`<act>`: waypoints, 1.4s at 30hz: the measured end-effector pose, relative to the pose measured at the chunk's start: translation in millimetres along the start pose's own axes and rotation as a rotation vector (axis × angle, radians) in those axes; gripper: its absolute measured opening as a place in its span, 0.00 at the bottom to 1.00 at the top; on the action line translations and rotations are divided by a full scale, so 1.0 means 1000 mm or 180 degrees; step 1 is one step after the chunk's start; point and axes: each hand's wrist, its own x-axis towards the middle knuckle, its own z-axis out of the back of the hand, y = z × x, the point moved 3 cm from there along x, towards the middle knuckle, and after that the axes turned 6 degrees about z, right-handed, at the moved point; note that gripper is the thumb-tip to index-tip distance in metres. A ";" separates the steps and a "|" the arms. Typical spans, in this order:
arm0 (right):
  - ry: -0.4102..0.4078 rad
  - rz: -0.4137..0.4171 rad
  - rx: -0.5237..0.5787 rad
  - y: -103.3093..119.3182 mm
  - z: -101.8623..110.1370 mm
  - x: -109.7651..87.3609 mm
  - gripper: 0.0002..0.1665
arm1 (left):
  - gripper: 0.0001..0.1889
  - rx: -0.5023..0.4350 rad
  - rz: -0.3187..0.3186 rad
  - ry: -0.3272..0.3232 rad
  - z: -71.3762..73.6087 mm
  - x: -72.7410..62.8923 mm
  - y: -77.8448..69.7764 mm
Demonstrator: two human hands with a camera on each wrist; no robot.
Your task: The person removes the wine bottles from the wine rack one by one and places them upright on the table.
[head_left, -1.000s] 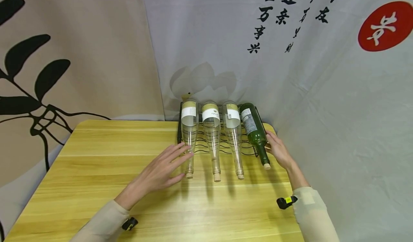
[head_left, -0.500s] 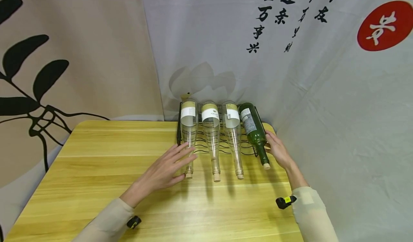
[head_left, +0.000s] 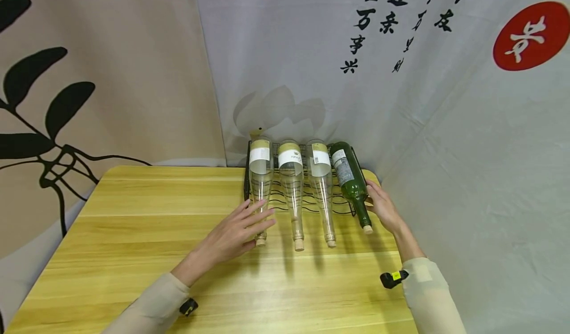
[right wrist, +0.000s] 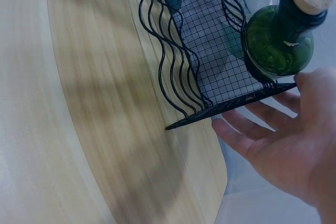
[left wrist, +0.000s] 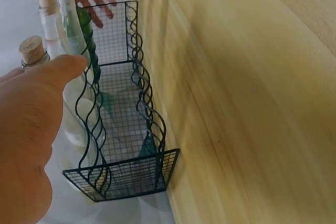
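Observation:
Three clear glass bottles with cork stoppers, the leftmost clear bottle (head_left: 261, 173), the middle one (head_left: 291, 180) and the third one (head_left: 320, 178), lie on a black wire bottle rack (head_left: 247, 175). A green bottle (head_left: 349, 173), also corked, lies at the rack's right end. Over the neck of the leftmost bottle is my left hand (head_left: 233, 232), fingers spread and extended. My right hand (head_left: 384, 208) is at the rack's right end, beside the green bottle. In the right wrist view its relaxed fingers (right wrist: 257, 129) lie along the outside of the rack's mesh end panel (right wrist: 231, 107).
The rack stands at the back right of a wooden table (head_left: 169, 225), close to a hanging cloth (head_left: 285, 67) with printed characters. Another cloth panel (head_left: 467, 175) runs along the table's right side. The cork necks point toward the table's front.
My left hand has shifted slightly to the right, farther across the leftmost bottle's neck. The right hand, the bottles and the rack look unmoved.

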 end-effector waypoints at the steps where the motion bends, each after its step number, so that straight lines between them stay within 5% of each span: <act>1: -0.0008 -0.0003 0.0007 0.000 0.000 0.000 0.38 | 0.50 -0.0003 -0.0006 -0.0004 -0.001 0.000 0.000; 42: -0.0035 0.0066 -0.0045 -0.005 -0.001 0.000 0.40 | 0.40 -0.0215 -0.0059 -0.0274 0.000 0.006 -0.001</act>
